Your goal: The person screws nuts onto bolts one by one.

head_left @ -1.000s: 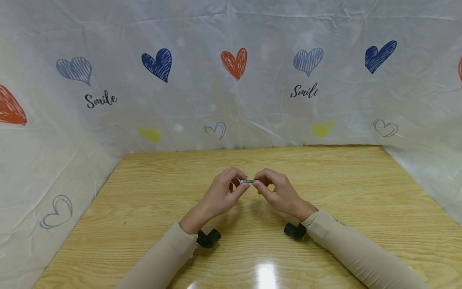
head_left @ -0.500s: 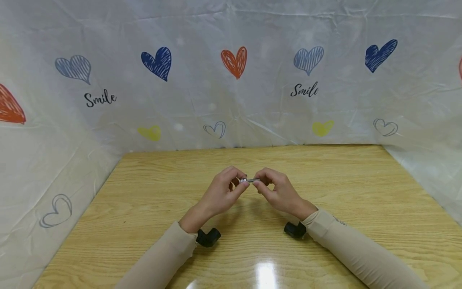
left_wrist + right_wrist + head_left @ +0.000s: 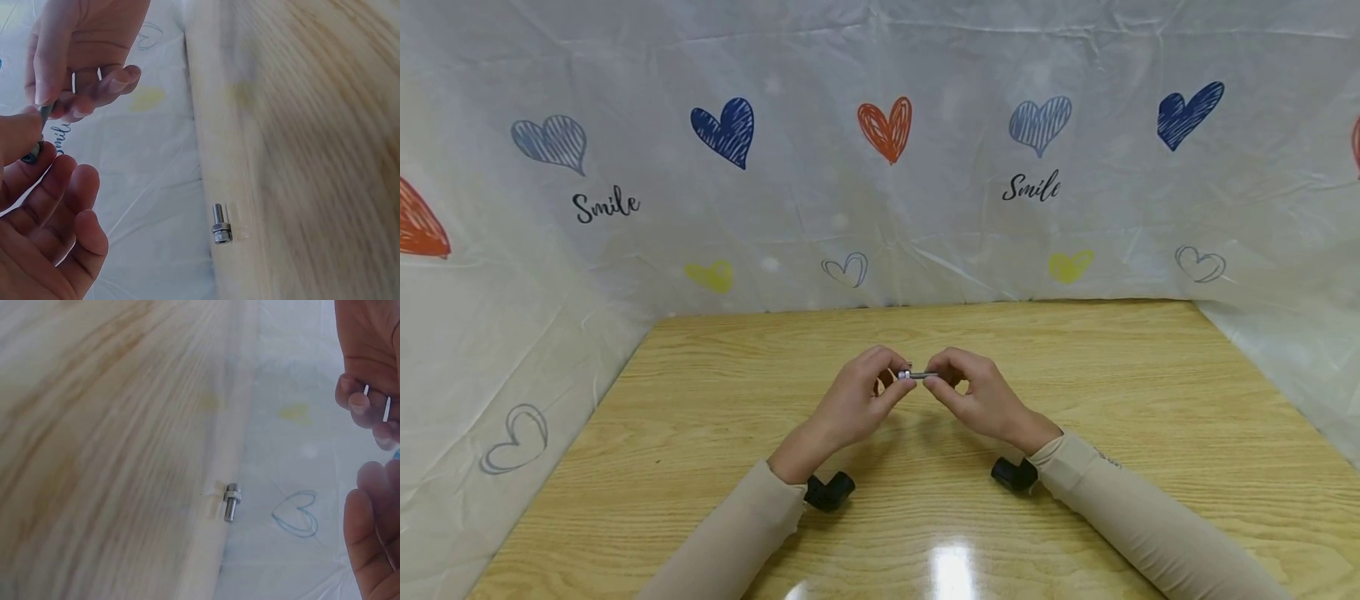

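Observation:
A small metal bolt is held level between both hands, above the wooden table. My left hand pinches its head end between thumb and index finger, with what looks like a nut by the head. At the other end, my right hand pinches the tip of the shank with thumb and index finger. In the left wrist view, the held bolt shows a dark socket head below the left thumb. A second bolt with a nut on it lies on the table, mostly hidden behind the hands in the head view.
The wooden table runs back to a white sheet printed with hearts and the word Smile. Sheeting also hangs along the left and right sides. Black wrist camera mounts sit under both forearms.
The bright faces at the bolt's head end catch the light differently now. Both hands keep their pinch and stay in nearly the same place.

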Demonstrator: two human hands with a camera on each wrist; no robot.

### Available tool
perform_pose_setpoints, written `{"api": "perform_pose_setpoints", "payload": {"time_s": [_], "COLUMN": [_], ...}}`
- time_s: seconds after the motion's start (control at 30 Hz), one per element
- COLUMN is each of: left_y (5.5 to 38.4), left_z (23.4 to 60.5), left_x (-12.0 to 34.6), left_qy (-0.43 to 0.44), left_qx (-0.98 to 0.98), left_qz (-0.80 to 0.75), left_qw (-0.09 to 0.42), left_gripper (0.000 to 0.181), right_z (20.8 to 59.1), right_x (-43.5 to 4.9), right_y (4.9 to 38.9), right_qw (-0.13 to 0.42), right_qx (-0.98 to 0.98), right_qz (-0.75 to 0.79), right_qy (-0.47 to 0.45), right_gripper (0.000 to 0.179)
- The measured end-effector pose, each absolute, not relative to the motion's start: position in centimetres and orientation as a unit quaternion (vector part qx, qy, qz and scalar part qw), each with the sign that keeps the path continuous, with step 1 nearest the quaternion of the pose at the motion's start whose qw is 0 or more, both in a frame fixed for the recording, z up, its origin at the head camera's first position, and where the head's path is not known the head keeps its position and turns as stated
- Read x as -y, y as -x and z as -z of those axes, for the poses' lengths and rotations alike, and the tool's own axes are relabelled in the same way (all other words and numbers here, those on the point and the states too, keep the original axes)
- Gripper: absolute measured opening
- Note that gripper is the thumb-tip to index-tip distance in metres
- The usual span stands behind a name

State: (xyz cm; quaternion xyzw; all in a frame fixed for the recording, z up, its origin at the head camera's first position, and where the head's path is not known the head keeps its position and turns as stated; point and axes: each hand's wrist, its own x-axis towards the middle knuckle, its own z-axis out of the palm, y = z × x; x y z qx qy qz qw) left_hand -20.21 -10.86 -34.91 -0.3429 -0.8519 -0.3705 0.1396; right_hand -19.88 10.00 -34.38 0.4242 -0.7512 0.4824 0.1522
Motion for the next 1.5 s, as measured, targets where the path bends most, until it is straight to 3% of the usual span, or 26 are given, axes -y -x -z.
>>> {"api": "perform_pose_setpoints", "payload": {"time_s": [0.43,1.17,1.5], "left_y": [20.2,21.5,23.0], "left_z": [34.6,34.5,35.1], "left_x": [11.2,11.8,12.0], "left_qy": [0.351,0.329,0.308], "left_qx": [0.864,0.903,0.921], "left_qz": [0.339,0.254,0.222], "left_qw": [0.128,0.11,0.087], "left_gripper": [0.009,0.01,0.011], "right_z": [37.2,36.6,36.7], "right_x": [-10.7,-10.7,-10.5], "right_y": [22.0,23.9,25.4], "right_qw": [0.126,0.077,0.026], "right_qx": [0.775,0.797,0.82], "right_qz": [-0.46,-0.412,-0.378], "right_qy": [-0.414,-0.434,-0.43], "right_gripper": [0.01,0.006,0.004]}}
